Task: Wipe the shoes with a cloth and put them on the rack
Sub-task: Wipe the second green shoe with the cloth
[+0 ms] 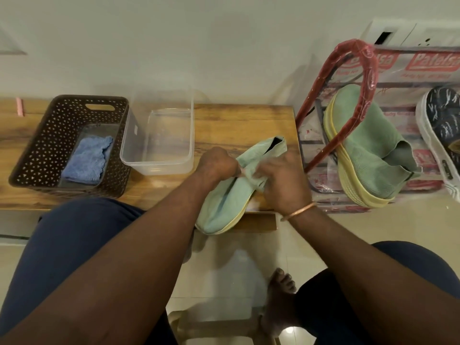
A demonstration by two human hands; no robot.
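Note:
A mint-green knit shoe (224, 202) with a yellow sole lies on the front right corner of the wooden table (239, 125), its toe hanging over the edge towards me. My left hand (217, 164) grips its upper near the middle. My right hand (283, 180) holds a pale green cloth (256, 176) bunched against the shoe's side. The cloth blends with the shoe and is blurred. The matching green shoe (368, 145) sits on the plastic-wrapped rack (323, 150) to the right, beside a dark patterned shoe (443, 125).
A brown perforated basket (32, 155) at the table's left holds a blue cloth (87, 159). A clear plastic tub (159, 138) stands beside it. My knees and a bare foot (281, 287) are over the tiled floor below.

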